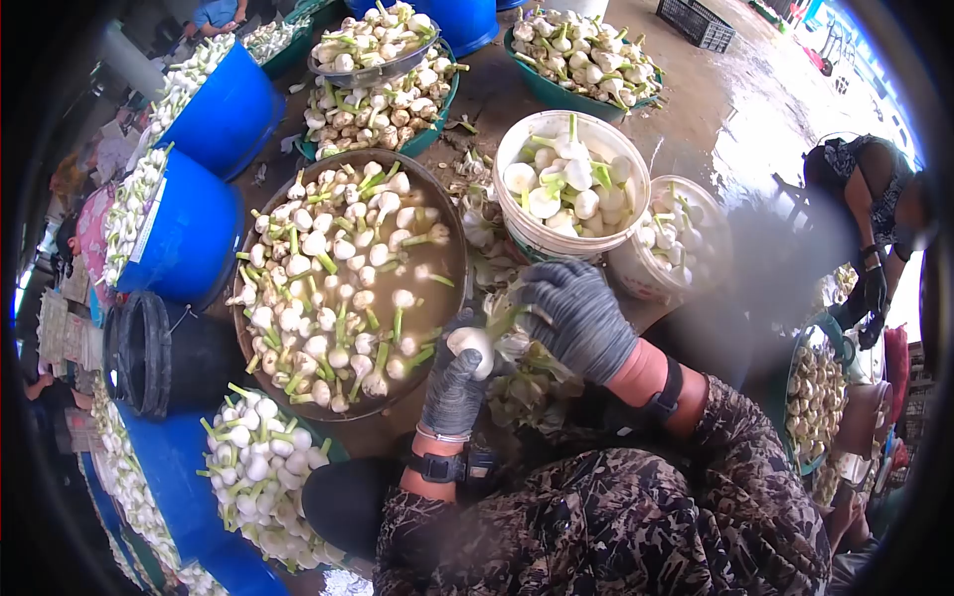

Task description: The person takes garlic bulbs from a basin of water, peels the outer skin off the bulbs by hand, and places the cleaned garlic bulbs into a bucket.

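My left hand [455,387], in a grey knit glove, is closed around a white garlic bulb [471,350] with a green stem. Just right of it, my right hand [584,316], gloved the same way, has its fingers curled in at the stem and outer leaves of this bulb; its fingertips are partly hidden. Below both hands lies a heap of stripped garlic leaves [532,392]. Left of the hands, a wide round basin [459,223] holds garlic bulbs in murky water. Beyond my right hand stands a white bucket [571,243] filled with cleaned garlic.
A second white bucket [646,288] of garlic sits at the right. Blue tubs [194,233] and a black bucket [149,353] line the left. Green basins [542,91] of garlic stand further back, near a black crate [696,25]. Another person [870,199] bends over at the right.
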Action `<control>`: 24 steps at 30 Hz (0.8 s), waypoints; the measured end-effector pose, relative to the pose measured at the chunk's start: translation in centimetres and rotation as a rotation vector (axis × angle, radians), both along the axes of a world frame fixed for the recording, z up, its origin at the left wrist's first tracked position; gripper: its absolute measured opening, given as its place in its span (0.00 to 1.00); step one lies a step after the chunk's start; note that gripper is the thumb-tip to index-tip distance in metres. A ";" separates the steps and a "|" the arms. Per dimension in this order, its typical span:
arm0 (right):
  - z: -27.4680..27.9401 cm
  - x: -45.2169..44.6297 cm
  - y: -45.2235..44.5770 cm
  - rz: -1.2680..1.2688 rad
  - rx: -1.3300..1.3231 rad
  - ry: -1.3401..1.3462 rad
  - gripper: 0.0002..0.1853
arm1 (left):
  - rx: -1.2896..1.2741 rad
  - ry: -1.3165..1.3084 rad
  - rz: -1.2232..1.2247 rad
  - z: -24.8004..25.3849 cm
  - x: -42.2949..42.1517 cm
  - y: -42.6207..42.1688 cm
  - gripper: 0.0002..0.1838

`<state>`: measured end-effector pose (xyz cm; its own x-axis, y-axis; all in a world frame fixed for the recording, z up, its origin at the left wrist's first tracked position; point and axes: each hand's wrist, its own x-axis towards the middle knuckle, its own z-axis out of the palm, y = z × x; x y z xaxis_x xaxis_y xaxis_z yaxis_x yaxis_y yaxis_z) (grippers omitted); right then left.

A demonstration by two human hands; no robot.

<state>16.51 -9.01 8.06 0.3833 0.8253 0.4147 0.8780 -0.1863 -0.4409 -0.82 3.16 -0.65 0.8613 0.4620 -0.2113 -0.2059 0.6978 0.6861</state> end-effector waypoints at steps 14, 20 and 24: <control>-2.7 -2.1 0.8 0.083 -0.205 0.350 0.06 | 0.576 0.136 -0.254 1.0 -0.2 -0.1 0.44; -5.3 -2.2 0.1 0.010 -0.195 0.569 0.08 | 0.902 0.117 -0.253 3.3 0.5 -0.4 0.40; -3.6 -2.9 0.0 0.010 -0.089 0.363 0.07 | 1.036 0.303 -0.444 0.3 0.5 0.7 0.35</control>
<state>13.65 -9.02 4.42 0.4839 0.8564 0.1800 0.6697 -0.2300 -0.7061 -0.33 3.85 -0.31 0.9695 0.2046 -0.1346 0.1856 -0.2557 0.9488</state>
